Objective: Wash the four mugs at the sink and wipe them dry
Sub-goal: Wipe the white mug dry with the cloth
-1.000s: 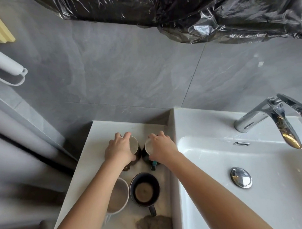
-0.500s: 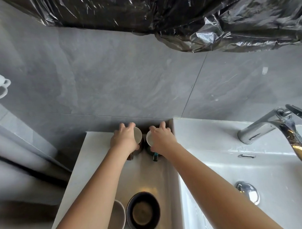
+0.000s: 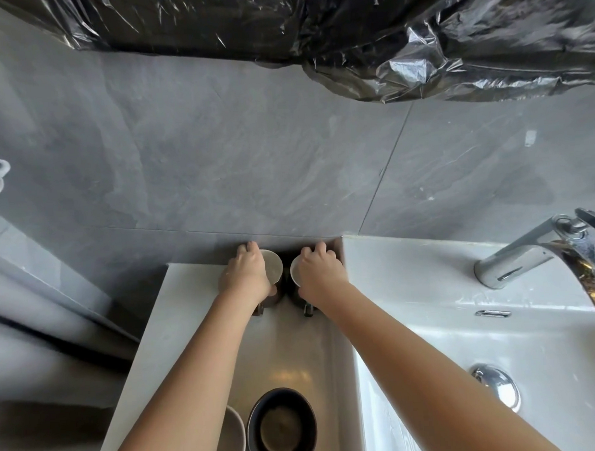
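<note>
– Mugs at the back, then: which hand has which?

– The left hand [image 3: 249, 274] is curled over the back-left mug [image 3: 274, 268], fingers hooked on the far rim and thumb on the near side. The right hand [image 3: 319, 273] clasps the back-right mug [image 3: 294, 274] the same way. Both mugs stand upright at the far end of the worktop [image 3: 191, 313], hard by the grey wall and just beside each other, handles pointing back at the person.

– Lifted, or standing?

– Hard to say; they look to be resting on the worktop.

– How should the step go?

– I judge this to be fetching the pair across to the sink [image 3: 462, 351]. A grip from above on the rim suits an empty mug but would slip on a wet one, so lift straight up first, then swing right, high enough to clear the sink's raised edge. Keep the two from knocking together. The right one has the shorter way, being just beside the sink.

– And the other two?

– The black mug [image 3: 281, 425] and the pale mug [image 3: 234, 436] sit at the near end, close together, well apart from both hands. The left forearm passes over the pale one, so mind it doesn't sweep them. No water shows at the tap [image 3: 513, 261].
</note>
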Available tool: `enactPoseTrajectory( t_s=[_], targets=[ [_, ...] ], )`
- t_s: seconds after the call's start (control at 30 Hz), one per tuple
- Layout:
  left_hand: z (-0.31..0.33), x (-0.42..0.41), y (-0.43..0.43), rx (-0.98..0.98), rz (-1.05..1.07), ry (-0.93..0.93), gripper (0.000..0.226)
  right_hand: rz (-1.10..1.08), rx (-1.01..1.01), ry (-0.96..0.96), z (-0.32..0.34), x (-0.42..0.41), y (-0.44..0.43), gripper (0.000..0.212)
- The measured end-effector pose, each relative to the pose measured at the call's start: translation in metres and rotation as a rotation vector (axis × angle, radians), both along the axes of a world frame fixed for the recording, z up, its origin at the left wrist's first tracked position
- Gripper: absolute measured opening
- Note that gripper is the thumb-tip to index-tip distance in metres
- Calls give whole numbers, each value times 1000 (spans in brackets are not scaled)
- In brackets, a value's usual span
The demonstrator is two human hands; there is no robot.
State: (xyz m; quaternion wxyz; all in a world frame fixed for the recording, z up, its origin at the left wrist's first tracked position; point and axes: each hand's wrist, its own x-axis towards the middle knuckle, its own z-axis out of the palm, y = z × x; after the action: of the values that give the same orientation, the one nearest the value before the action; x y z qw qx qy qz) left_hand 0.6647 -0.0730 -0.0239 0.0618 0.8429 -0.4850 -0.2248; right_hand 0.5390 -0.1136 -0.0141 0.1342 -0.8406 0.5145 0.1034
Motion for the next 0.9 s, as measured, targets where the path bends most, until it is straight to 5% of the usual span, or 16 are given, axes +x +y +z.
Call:
enactPoseTrajectory(
  t_s=[0.47, 0.73, 0.9],
  targets=[
    [-5, 2, 10, -65, 43, 35, 83, -11, -38, -36, -10, -1, 6, 42],
    [-5, -7, 35, -263, 193, 256, 108, -36, -83, -167, -6, -12, 25, 40],
    [13, -8, 92, -214, 94, 196, 80, 141, 10, -227, 11, -30, 73, 47]
  ],
)
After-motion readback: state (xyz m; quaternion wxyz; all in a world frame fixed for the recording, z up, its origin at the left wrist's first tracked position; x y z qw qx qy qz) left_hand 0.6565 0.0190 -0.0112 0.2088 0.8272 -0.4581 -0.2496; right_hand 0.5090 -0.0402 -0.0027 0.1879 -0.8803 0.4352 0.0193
